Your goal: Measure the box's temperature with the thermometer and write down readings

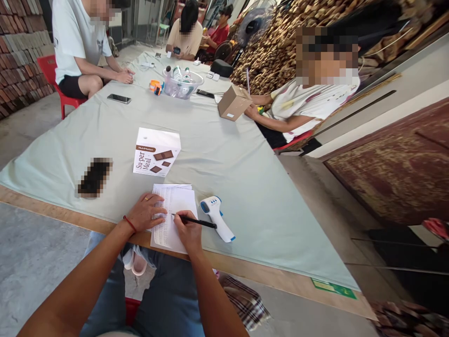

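Note:
My right hand [188, 230] grips a black pen [205, 223], its tip on a white sheet of paper [177, 199] partly filled with handwriting. Flat on the sheet's left side lies my left hand [149, 212], fingers stretched out, with a ring and a red wrist cord. A white and blue infrared thermometer [219, 220] rests just right of the paper. Beyond the paper stands a white and brown "Super Meal" box [156, 152]. To the left is a dark, blurred-out phone-like object [94, 178].
A pale green cloth [266, 201] covers the table. Farther back are a phone [119, 98], a clear plastic basin [182, 86] with bottles and cups, an orange item [155, 87] and another phone [205, 93]. A person at right holds a cardboard box [234, 103]; several others sit around.

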`<state>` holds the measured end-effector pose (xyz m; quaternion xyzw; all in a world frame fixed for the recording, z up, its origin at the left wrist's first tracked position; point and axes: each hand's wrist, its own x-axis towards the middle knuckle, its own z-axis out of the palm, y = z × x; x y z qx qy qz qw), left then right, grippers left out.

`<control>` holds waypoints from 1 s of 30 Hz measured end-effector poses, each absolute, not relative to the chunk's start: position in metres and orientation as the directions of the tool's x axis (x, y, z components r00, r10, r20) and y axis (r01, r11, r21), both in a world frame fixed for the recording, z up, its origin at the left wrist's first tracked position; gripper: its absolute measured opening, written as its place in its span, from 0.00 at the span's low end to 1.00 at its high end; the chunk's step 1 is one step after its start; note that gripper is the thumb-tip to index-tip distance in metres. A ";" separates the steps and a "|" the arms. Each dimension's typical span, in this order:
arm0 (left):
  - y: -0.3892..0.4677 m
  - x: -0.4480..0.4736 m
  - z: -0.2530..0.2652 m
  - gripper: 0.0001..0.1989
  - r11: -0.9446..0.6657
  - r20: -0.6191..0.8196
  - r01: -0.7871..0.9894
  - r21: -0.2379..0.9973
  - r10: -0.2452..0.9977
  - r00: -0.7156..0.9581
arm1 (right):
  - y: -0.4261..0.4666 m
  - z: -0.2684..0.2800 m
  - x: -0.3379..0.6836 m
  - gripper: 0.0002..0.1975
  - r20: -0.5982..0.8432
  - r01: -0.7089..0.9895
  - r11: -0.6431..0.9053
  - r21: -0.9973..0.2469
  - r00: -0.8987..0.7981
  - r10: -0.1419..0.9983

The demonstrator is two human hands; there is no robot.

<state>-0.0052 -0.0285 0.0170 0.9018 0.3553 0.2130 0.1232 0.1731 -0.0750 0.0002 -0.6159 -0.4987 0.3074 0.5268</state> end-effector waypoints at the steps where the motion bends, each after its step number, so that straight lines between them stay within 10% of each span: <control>1: -0.029 -0.005 0.017 0.09 -0.718 0.297 0.588 0.373 0.692 0.657 | -0.075 0.001 0.173 0.07 0.144 0.291 0.049 -0.955 0.312 0.939; 24: -0.029 -0.005 0.019 0.09 -0.706 0.283 0.591 0.390 0.702 0.653 | -0.076 -0.005 0.175 0.07 0.189 0.343 0.058 -0.938 0.364 0.912; 30: -0.027 -0.006 0.018 0.09 -0.695 0.278 0.590 0.411 0.712 0.645 | -0.069 0.004 0.199 0.11 0.408 0.603 0.231 -0.764 0.174 0.896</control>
